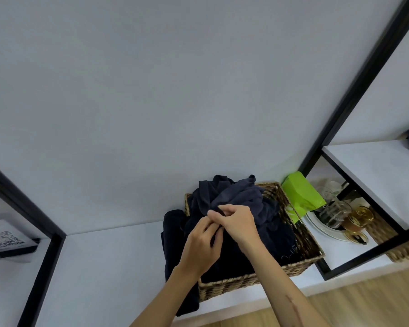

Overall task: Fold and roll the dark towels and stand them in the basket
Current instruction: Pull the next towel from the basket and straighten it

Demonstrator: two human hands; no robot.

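A woven wicker basket (pixel 300 237) stands on the white shelf, heaped with crumpled dark navy towels (pixel 236 194). One dark towel (pixel 172 244) hangs over the basket's left rim and down past the shelf's front edge. My left hand (pixel 201 246) and my right hand (pixel 236 223) meet above the pile. Both pinch a fold of the same dark towel at its top edge. The lower part of the pile is hidden behind my hands and forearms.
A bright green bag (pixel 300 197) leans right of the basket. Beyond it sit plates, glass jars and gold-lidded containers (pixel 354 220) under a black-framed white shelf (pixel 376 166). A QR-code card (pixel 3 239) lies far left behind a black frame post (pixel 40 274). Wood floor lies below.
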